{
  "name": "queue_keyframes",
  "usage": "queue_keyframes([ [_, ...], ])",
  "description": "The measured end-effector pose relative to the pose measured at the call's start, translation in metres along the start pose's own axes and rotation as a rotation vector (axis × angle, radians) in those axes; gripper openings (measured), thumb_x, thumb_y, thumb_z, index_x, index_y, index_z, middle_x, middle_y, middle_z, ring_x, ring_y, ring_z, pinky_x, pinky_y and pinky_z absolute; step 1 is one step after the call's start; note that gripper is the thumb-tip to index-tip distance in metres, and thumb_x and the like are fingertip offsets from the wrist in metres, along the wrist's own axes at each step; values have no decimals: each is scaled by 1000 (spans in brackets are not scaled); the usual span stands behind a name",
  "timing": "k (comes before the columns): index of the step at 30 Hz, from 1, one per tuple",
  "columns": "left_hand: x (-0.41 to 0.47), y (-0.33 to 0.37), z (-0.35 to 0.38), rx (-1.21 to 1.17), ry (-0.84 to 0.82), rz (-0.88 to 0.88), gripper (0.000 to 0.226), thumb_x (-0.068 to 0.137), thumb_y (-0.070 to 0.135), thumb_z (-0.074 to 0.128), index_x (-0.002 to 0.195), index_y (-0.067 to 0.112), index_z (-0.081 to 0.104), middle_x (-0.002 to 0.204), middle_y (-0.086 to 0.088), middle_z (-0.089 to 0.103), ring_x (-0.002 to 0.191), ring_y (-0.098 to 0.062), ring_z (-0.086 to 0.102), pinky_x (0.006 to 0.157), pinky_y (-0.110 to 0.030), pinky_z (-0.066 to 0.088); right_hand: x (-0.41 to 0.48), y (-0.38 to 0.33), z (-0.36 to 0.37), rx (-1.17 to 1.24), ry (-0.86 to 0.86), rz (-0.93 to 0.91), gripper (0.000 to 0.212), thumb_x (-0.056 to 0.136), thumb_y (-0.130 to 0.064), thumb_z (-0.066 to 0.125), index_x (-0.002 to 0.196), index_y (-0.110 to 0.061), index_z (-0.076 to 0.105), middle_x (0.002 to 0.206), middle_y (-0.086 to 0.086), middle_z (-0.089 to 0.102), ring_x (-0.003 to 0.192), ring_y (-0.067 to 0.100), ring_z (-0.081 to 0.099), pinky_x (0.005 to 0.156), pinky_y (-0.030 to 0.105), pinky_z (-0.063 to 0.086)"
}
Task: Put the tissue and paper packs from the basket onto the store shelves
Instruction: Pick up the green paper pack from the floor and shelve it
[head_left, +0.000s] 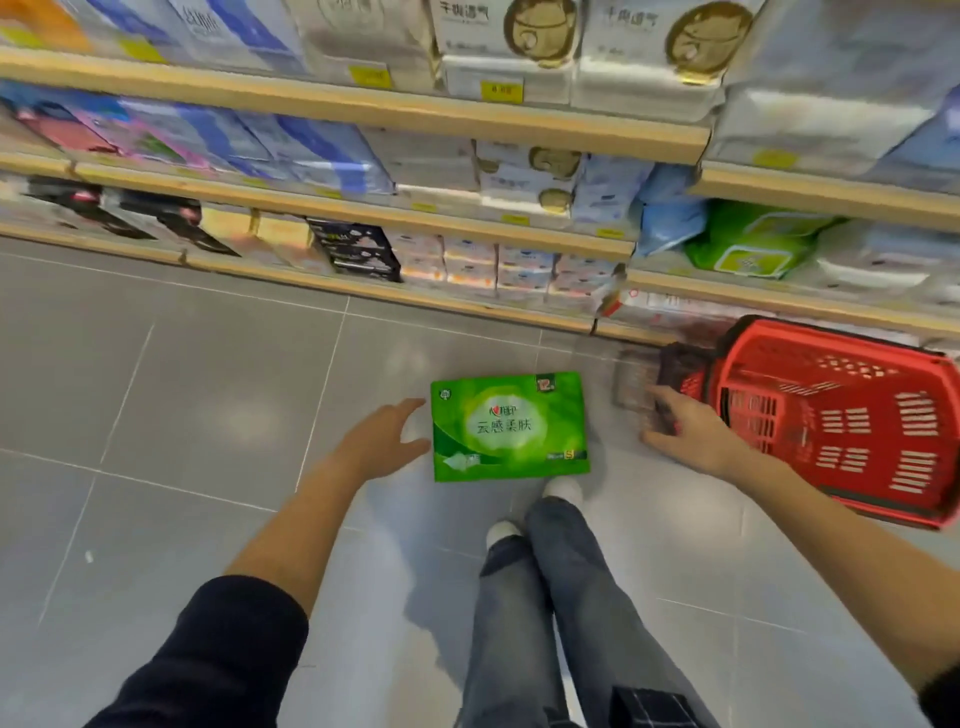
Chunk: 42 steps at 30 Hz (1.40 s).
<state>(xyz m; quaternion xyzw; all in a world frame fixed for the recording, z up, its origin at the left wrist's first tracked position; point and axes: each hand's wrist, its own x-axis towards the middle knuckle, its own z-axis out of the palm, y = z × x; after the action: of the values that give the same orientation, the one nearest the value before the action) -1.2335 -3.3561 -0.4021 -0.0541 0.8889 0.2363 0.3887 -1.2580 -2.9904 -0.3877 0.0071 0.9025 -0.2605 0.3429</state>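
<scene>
One green tissue pack (509, 426) shows face-up between the two hands, over the grey tiled floor (208, 405) and just ahead of two white shoes (563, 488). Whether it lies on the tiles or hangs in the air I cannot tell. The left hand (382, 441) is just beside the pack's left edge, its fingers (410, 404) spread and released, the thumb close to the wrapper. I cannot see whether it touches the pack.

The right hand (691, 434) reaches to the right of the pack, towards one red basket (841, 415), which is tipped with its slotted wall facing up and its inside not visible. The fingers lie on a dark, motion-blurred handle (675, 369) at the basket's near end. The blur hides whether they clasp it or only rest on it.

Behind, the store shelves (363, 111) run across the view in three wooden tiers, crowded with white, blue and pink paper packs. One more green pack (748, 244) sits on the right-hand bay, on a shelf above the basket. Small yellow price tags (501, 91) are fixed along the shelf edges, too blurred to read or count
</scene>
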Motion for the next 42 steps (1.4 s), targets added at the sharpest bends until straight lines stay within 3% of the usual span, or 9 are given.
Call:
queue_keyframes([
  [5,62,-29,36,-48,-14,-69,68,88,36,58,146,26,24,137,-16,45,120,-31,48,97,-35,39,59,22,39,21,-54,42,64,80,-12,67,136,-4,37,138,20,46,123,33,47,96,27,33],
  [9,121,-57,83,-93,-38,-102,68,87,35,59,145,23,27,135,-18,47,119,-32,49,98,-39,41,115,47,85,69,-72,66,64,80,-8,66,136,-4,36,137,20,44,120,34,47,83,21,32],
  [11,152,-71,114,-117,-65,-118,68,87,35,59,145,22,26,136,-17,46,120,-32,49,98,-40,41,145,65,114,91,-84,95,67,78,-11,69,136,-7,37,137,19,44,117,35,49,83,25,35],
  [18,268,-130,217,-133,-68,-189,70,86,28,61,146,19,25,131,-20,48,117,-33,50,92,-36,40,250,148,217,136,-107,151,84,71,-15,76,141,-15,31,144,17,37,123,35,44,102,43,37],
  [24,353,-182,274,-148,9,-223,78,81,23,68,146,21,25,138,-22,40,125,-36,42,101,-41,35,319,222,290,106,-102,210,101,67,-18,80,145,-21,16,149,19,25,136,32,26,109,38,25],
  [27,376,-202,297,-148,67,-224,81,80,25,68,147,24,22,144,-24,30,127,-39,40,105,-44,35,340,247,317,106,-80,212,103,68,-20,78,146,-28,10,151,20,18,140,31,19,110,38,22],
  [31,388,-217,322,-197,119,-194,91,76,32,72,147,33,15,149,-19,16,133,-39,32,107,-45,31,358,263,343,111,-71,181,111,66,-24,80,145,-33,2,145,18,25,132,34,32,106,38,29],
  [35,395,-230,337,-318,107,-166,113,61,44,79,140,51,-2,144,-14,31,129,-34,36,103,-45,35,368,268,358,161,-65,163,126,58,-23,84,137,-46,-10,148,16,20,133,33,29,106,39,30],
  [42,397,-238,339,-386,158,-92,112,52,56,77,132,62,0,141,9,40,128,-26,44,101,-40,39,373,274,363,221,-26,140,131,52,-19,87,135,-50,-10,152,8,17,136,25,25,107,36,27],
])
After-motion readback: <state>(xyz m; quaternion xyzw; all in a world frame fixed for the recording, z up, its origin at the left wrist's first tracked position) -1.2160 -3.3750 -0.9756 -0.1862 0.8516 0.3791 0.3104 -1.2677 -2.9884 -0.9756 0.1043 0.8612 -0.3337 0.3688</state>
